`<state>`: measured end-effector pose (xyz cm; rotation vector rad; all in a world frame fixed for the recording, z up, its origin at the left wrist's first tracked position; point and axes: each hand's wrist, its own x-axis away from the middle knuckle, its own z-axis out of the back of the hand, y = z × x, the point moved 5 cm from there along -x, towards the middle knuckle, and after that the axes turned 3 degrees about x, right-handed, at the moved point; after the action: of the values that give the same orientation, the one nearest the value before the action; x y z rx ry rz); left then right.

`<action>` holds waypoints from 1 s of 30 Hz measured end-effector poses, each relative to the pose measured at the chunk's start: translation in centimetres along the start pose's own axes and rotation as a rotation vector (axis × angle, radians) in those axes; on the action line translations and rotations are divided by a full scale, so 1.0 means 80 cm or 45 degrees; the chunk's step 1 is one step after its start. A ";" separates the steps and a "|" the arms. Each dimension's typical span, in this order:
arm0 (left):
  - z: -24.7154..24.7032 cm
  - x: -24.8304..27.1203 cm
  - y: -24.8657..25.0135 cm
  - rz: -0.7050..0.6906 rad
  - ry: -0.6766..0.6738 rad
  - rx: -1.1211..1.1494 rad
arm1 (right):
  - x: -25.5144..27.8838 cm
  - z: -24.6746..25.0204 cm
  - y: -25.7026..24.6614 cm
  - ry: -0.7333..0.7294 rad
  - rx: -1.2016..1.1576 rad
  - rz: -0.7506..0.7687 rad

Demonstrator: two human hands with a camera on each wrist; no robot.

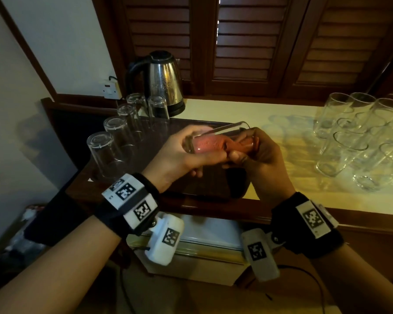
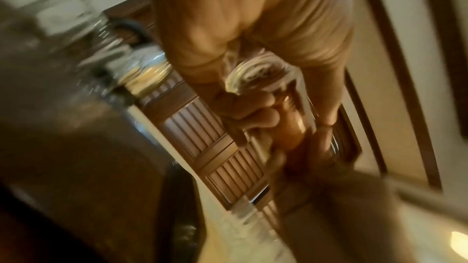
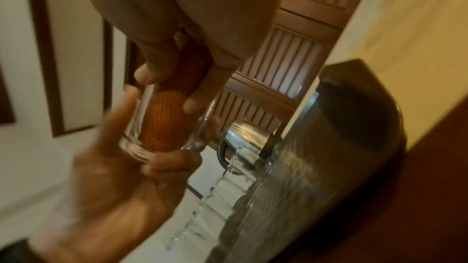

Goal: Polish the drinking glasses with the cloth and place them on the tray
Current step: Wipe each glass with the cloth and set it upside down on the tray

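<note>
Both wrist views are smeared by motion blur. The right hand covers the glass mouth, so the cloth end and its fingertips there cannot be made out. Right of that hand, the unpolished glasses run past the picture's edge.

Clear glass held tilted above dark tray, orange-red cloth stuffed inside; five glasses upturned on tray, more glasses lying right.
</note>
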<state>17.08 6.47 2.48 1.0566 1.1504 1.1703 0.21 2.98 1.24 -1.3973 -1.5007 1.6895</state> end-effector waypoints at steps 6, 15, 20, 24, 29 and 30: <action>0.012 0.004 0.015 -0.365 0.121 -0.494 | 0.002 -0.007 -0.002 -0.045 0.053 -0.068; 0.003 0.007 -0.015 0.129 -0.015 0.221 | 0.002 -0.008 -0.011 -0.063 0.240 0.080; 0.010 0.010 0.021 -0.560 0.230 -0.846 | 0.007 -0.009 -0.003 0.058 0.039 -0.112; 0.001 0.010 0.022 -0.640 0.179 -0.857 | 0.010 -0.003 -0.010 0.148 -0.025 -0.064; -0.011 0.002 0.004 0.090 0.011 0.104 | 0.007 -0.003 -0.020 0.081 0.096 0.010; -0.008 0.000 0.004 0.067 0.023 0.068 | 0.008 -0.004 -0.019 0.073 0.106 -0.010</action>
<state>16.38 6.54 2.72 1.1246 1.1794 1.1980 -0.16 4.10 2.43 -1.3831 -1.3872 1.6731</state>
